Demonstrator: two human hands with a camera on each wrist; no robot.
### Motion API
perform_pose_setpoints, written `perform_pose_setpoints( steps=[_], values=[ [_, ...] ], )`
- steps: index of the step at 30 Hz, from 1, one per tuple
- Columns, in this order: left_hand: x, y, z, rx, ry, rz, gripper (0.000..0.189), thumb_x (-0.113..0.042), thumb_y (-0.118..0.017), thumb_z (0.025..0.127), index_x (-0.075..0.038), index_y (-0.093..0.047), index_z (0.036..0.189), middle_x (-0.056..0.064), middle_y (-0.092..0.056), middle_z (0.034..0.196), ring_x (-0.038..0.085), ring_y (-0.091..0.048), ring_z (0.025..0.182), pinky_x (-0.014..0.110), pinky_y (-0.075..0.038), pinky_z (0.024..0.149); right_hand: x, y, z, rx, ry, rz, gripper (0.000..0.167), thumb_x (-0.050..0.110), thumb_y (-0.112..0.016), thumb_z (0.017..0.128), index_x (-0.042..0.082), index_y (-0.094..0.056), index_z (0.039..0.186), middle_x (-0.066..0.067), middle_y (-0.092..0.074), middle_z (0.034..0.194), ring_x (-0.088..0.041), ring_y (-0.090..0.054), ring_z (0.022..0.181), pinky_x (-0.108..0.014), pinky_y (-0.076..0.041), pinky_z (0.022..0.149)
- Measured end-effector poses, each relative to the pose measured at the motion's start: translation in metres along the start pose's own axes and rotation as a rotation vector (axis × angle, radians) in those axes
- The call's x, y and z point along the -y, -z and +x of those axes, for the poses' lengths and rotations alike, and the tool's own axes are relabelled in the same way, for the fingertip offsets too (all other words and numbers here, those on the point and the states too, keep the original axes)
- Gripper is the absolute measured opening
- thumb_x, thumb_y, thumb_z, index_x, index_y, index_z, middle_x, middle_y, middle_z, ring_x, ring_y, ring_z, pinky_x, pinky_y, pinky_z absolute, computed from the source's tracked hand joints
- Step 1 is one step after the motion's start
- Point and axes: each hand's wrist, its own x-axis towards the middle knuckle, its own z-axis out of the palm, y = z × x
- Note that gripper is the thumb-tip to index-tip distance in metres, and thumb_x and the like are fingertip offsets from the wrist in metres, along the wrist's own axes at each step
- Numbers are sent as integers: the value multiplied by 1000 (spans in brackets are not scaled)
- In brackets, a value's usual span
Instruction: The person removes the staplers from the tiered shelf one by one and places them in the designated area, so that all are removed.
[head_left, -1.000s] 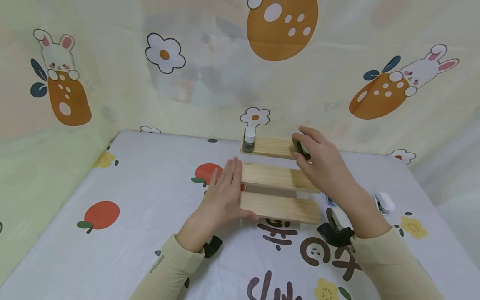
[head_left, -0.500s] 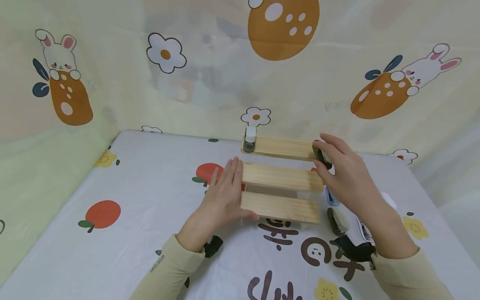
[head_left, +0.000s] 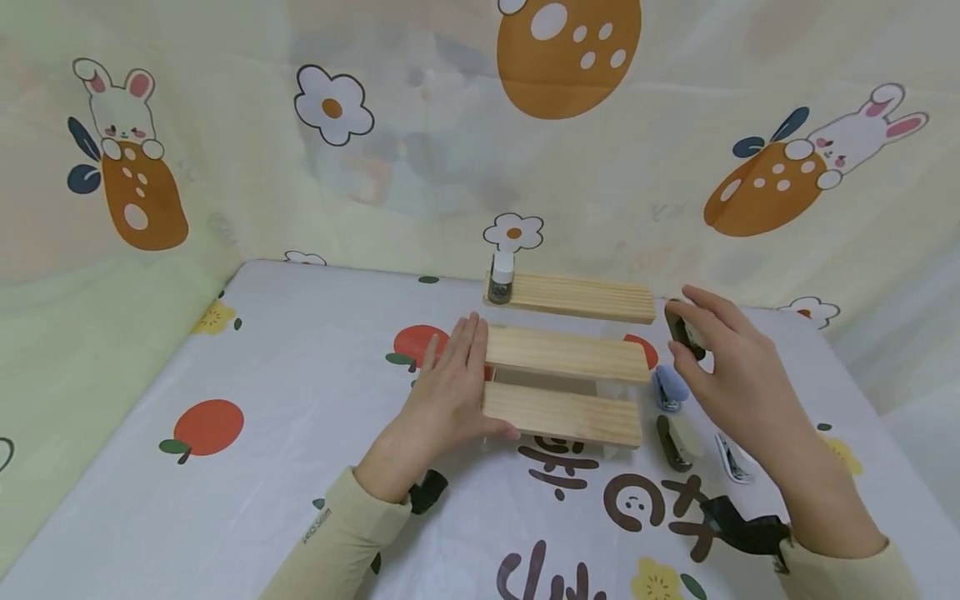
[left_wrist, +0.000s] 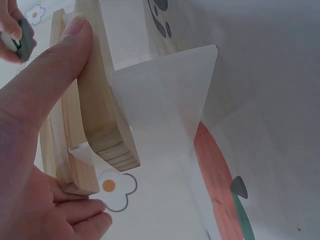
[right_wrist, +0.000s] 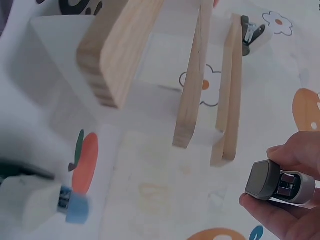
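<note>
My right hand (head_left: pixel 738 375) pinches a small dark-grey and pale stapler (head_left: pixel 685 331) between thumb and fingers, in the air just right of the rack's back plank. In the right wrist view the stapler's (right_wrist: pixel 265 180) blunt dark end faces the rack. My left hand (head_left: pixel 450 387) rests against the left end of the wooden tiered rack (head_left: pixel 566 354), fingers straight in the head view; the left wrist view shows its thumb lying over the front plank (left_wrist: pixel 97 95). A white-topped dark stapler (head_left: pixel 501 279) stands upright at the left end of the back plank (head_left: pixel 585 297).
Right of the rack lie a blue stapler (head_left: pixel 670 387), a beige and dark stapler (head_left: pixel 678 443) and a white stapler (head_left: pixel 735 458). Translucent side panels (left_wrist: pixel 160 95) carry the planks. A patterned cloth (head_left: pixel 300 400) covers the table; a curtain (head_left: pixel 420 183) hangs behind it.
My right hand has moved rightward and toward me with the stapler, from over the back plank to beyond its right end. The left hand has stayed against the rack.
</note>
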Motion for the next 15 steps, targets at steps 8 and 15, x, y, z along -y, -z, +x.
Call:
perform_pose_setpoints(
  steps=[8, 15],
  values=[
    [-1, 0, -1, 2, 5, -17, 144, -63, -87, 58, 0, -7, 158, 15, -10, 167, 28, -10, 156, 53, -10, 125, -18, 7, -21, -11, -31, -29, 49, -5, -74, 81, 1, -62, 128, -21, -52, 142, -43, -59, 114, -32, -57, 80],
    [-1, -1, 0, -15, -9, -10, 144, -64, -87, 57, 1, -7, 158, 16, -11, 167, 28, -11, 156, 54, -11, 125, -37, 16, -43, -2, -84, -33, 47, -4, -73, 81, 2, -63, 126, -21, -53, 140, -43, -58, 111, 3, -28, 76]
  ],
)
